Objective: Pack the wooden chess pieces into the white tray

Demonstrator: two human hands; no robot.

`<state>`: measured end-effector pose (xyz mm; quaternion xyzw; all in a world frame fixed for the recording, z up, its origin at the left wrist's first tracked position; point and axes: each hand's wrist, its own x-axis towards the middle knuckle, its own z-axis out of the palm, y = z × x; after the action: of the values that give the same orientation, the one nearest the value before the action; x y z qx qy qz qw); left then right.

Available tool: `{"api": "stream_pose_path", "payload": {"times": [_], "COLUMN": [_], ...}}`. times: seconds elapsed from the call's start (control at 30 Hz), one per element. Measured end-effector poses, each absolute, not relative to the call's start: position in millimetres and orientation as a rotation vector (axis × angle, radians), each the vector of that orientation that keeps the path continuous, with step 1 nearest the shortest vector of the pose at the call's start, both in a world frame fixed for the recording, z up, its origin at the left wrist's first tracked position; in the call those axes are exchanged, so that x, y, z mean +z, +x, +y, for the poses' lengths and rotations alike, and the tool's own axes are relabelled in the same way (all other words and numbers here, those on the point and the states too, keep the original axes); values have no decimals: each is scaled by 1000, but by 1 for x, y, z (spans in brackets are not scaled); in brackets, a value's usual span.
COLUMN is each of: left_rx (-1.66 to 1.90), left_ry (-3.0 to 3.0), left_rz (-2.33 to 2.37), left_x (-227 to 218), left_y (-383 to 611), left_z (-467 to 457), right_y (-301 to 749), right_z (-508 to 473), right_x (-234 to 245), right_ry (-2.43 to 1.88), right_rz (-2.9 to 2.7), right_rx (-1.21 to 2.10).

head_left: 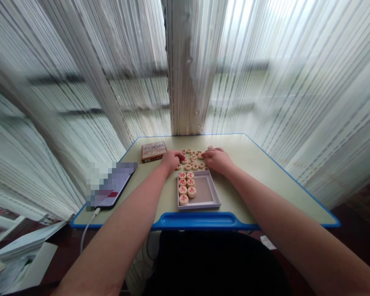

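Observation:
Several round wooden xiangqi pieces lie loosely between my hands on the table. My left hand has its fingers curled down on a red-marked xiangqi piece at the left of this group. On the other side, my right hand has its fingertips closed at the edge of another xiangqi piece. Nearer to me is a shallow white box tray. Two columns of red-marked pieces lie face up along its left side. Another piece sits just beyond my right hand.
A printed box lid lies left of my left hand. A phone with a white charging cable rests at the left edge. The pale table has a blue rim and a front groove; striped curtains hang behind it.

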<state>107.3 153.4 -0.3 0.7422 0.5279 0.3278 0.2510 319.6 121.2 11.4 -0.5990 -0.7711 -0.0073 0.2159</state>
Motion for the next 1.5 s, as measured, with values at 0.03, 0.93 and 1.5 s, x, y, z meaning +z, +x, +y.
{"api": "stream_pose_path", "payload": {"times": [0.03,0.93,1.5], "left_rx": [905,773,793], "left_ry": [1995,2199,2147], "left_rz": [1446,1174,1327], "left_x": [-1,5,6], "left_y": [107,96,97], "left_z": [154,125,130], "right_y": [321,315,310], "right_z": [122,119,113], "right_x": [11,13,19], "right_ry": [-1682,-1591,-1795], "right_rz": [-2135,-2089,-2049], "right_rx": [-4,37,87]}}
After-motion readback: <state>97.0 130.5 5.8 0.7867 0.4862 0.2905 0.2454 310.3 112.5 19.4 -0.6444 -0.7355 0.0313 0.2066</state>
